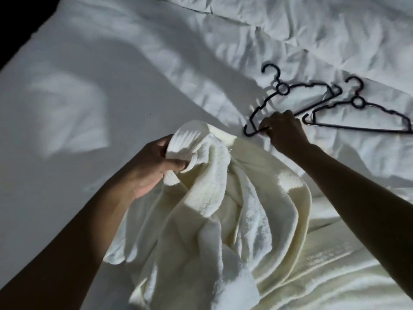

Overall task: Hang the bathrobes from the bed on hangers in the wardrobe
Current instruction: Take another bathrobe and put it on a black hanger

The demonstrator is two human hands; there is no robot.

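A cream terry bathrobe is lifted off the bed in a bunched fold. My left hand grips its ribbed collar at the top. To the right, my right hand curls around the lower bar of a black plastic hanger that lies flat on the bed, near its left end. A second black hanger lies just right of it, overlapping the first hanger's tip. More cream robe fabric lies spread on the bed at the lower right.
The bed is covered by a white sheet on the left and a rumpled white duvet at the back and right. The bed's dark left edge shows at the top left corner.
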